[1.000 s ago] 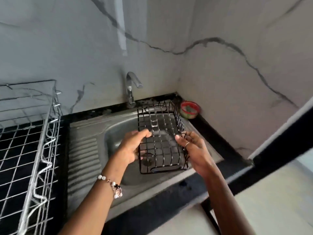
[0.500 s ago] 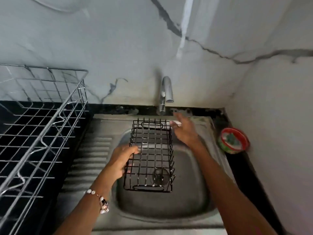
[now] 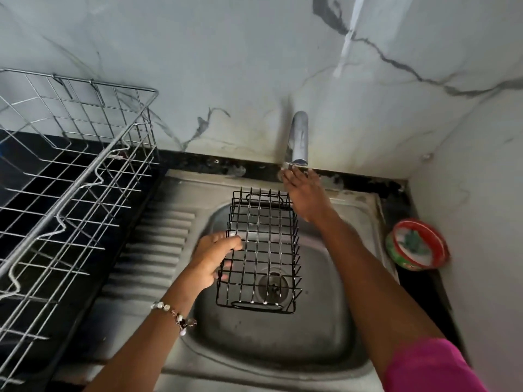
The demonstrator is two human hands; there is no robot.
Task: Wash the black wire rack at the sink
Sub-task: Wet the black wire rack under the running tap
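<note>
Black wire rack (image 3: 261, 250) hangs over the sink (image 3: 334, 329), gripped by the left hand (image 3: 215, 258); the right hand (image 3: 304, 198), fingers straight, touches the tap (image 3: 298, 141).

A home kitchen: a steel sink (image 3: 283, 343) with tap (image 3: 298, 140) at twelve o'clock, marble-look wall tiles (image 3: 198, 52), a wire dish drainer (image 3: 70, 176) at nine o'clock.

Black wire rack (image 3: 261, 250), grey-veined white marble wall (image 3: 198, 66), pink sleeve (image 3: 430, 366)
</note>
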